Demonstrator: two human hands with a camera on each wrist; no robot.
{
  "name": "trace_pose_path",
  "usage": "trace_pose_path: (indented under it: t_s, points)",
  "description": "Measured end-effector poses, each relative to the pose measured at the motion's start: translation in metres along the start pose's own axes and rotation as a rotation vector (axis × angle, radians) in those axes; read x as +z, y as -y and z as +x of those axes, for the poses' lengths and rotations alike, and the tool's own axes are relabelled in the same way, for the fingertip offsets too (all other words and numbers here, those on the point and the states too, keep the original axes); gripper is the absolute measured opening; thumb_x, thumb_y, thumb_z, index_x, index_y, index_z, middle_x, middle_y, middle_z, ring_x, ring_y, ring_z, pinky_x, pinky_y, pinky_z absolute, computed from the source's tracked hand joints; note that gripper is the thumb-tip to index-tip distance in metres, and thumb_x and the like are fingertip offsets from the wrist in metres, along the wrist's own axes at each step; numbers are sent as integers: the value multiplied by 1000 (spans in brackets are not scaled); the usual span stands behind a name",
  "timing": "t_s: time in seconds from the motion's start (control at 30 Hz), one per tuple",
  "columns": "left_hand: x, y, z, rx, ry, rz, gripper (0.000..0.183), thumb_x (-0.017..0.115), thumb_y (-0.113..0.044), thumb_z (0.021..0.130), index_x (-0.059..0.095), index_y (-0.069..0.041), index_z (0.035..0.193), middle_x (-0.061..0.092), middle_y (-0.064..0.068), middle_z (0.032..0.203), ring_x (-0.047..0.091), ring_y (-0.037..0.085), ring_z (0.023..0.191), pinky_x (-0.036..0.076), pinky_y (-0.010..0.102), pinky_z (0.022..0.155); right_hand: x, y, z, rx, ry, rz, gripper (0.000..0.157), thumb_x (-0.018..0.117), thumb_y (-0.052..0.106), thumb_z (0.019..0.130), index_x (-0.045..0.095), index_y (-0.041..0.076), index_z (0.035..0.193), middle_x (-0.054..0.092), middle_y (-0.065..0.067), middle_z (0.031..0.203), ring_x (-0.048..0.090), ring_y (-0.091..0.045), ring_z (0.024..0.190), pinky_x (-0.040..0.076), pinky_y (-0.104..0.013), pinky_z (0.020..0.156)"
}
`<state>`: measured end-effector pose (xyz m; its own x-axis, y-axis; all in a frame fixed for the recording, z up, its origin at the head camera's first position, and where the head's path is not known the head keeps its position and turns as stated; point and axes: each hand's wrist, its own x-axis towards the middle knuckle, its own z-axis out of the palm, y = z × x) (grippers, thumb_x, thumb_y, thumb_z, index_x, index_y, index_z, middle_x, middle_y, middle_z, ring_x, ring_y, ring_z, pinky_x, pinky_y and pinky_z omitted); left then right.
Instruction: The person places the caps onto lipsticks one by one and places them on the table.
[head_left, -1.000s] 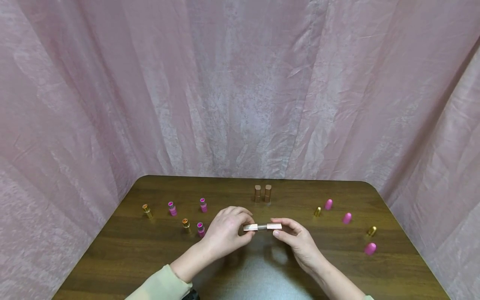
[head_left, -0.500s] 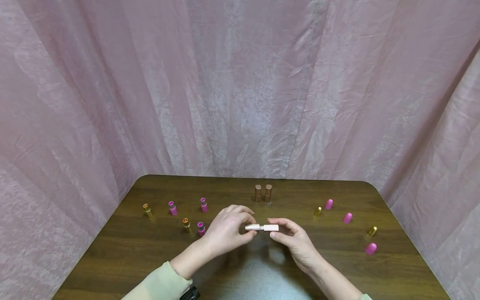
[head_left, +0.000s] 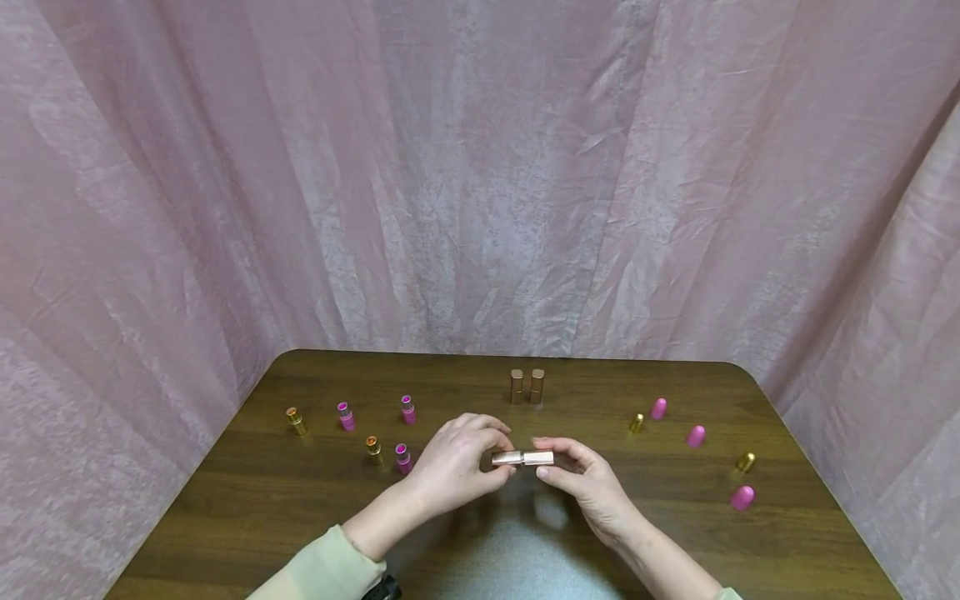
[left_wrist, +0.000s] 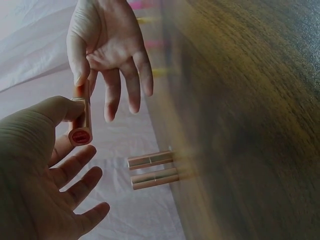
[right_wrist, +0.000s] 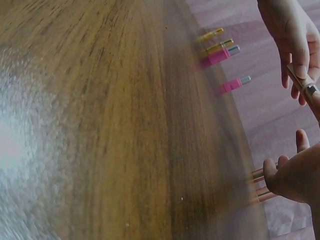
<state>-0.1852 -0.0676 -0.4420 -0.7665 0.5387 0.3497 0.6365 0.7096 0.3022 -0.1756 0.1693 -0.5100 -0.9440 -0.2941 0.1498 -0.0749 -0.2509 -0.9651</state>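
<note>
Over the table's middle, both hands hold a rose-gold lipstick level. My left hand (head_left: 459, 463) pinches the lipstick's base (head_left: 507, 457) between thumb and index finger. The cap (head_left: 538, 457) is pinched at the other end by my right hand (head_left: 588, 483). Only a narrow gap shows between cap and base. A round red label (left_wrist: 81, 136) marks the base's end in the left wrist view, where the other left fingers are spread. In the right wrist view the lipstick (right_wrist: 302, 82) is partly cut off by the frame edge.
Two capped rose-gold lipsticks (head_left: 527, 387) stand at the back. Several uncapped pink tubes (head_left: 346, 416) and gold tubes (head_left: 296, 421) stand at left. Pink caps (head_left: 696, 436) and gold caps (head_left: 745, 462) are spread at right. A pink curtain (head_left: 480, 183) hangs behind the wooden table (head_left: 247, 517).
The right hand has moved slightly left with the cap, and the gap between cap and base has narrowed. The left hand has shifted a little right. The standing tubes and caps stay put.
</note>
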Motion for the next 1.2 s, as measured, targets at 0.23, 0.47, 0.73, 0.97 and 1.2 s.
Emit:
trace_pose_path:
  t_s: [0.23, 0.47, 0.73, 0.97, 1.2]
  points:
    - [2, 0, -1, -6, 2, 0, 13, 79, -34, 84, 71, -29, 92, 67, -7, 123, 58, 17, 120, 45, 44, 103, 3, 0, 1, 53, -58, -58, 38, 73, 3, 91, 63, -11, 125, 60, -21, 137, 58, -18, 126, 47, -29, 101]
    - [1, -1, -1, -16, 9, 12, 17, 81, -36, 83, 68, -30, 94, 66, -10, 123, 57, 16, 121, 44, 43, 105, 7, 0, 1, 89, -95, -99, 29, 74, 6, 92, 67, -9, 115, 57, -27, 138, 54, -23, 127, 44, -29, 102]
    - [5, 2, -2, 72, -15, 111, 17, 82, -35, 82, 71, -27, 91, 68, -9, 119, 59, 15, 117, 41, 43, 109, 10, 1, 0, 78, -108, -133, 21, 75, 8, 91, 68, -6, 104, 59, -27, 136, 57, -25, 124, 47, -29, 99]
    - [11, 2, 2, 155, -31, 269, 18, 82, -36, 79, 69, -26, 88, 66, -9, 101, 60, 17, 101, 44, 45, 106, 12, 6, 0, 42, -100, -178, 19, 77, 6, 90, 69, -5, 104, 58, -27, 136, 62, -20, 119, 49, -27, 97]
    - [12, 9, 14, 105, 34, 247, 16, 80, -33, 79, 69, -26, 89, 64, -12, 82, 57, 13, 83, 50, 41, 90, 11, 16, -1, -51, -58, -346, 23, 76, 14, 92, 74, 6, 114, 65, -11, 131, 62, -18, 120, 50, -29, 99]
